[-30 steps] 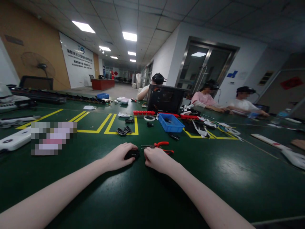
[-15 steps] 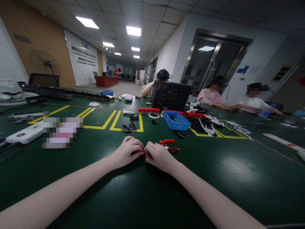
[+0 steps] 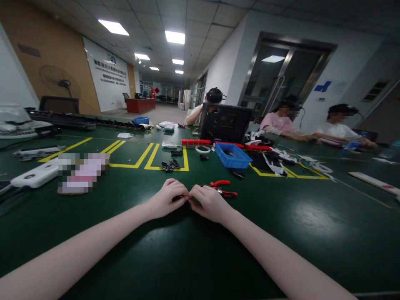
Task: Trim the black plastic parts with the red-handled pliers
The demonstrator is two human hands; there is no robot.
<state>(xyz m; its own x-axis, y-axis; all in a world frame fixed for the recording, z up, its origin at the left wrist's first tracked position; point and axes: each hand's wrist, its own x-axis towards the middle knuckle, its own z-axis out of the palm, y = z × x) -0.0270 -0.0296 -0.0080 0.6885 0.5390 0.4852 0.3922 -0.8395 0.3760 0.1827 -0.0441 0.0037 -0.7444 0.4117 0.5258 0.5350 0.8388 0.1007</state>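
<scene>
My left hand [image 3: 170, 197] and my right hand [image 3: 208, 201] meet at the fingertips over the green table [image 3: 175, 258]. Both are closed in a pinch. Whatever sits between the fingers is small, dark and mostly covered, so its kind does not show. Just beyond my right hand lie pliers with red handles [image 3: 222, 182], partly hidden behind the knuckles. Several small black plastic parts [image 3: 170, 165] rest farther off, inside a yellow-taped box on the tabletop.
A blue bin [image 3: 233, 160] with dark pieces stands beyond the pliers, near a white tape ring [image 3: 202, 148]. On the left lies a white power strip [image 3: 34, 177]. A black monitor-like panel [image 3: 226, 125] stands at the back, with people seated around it.
My fingertips have drawn slightly closer together, with the right fingers shifting a little. The view has turned very slightly; the pliers and bin stay in place on the table.
</scene>
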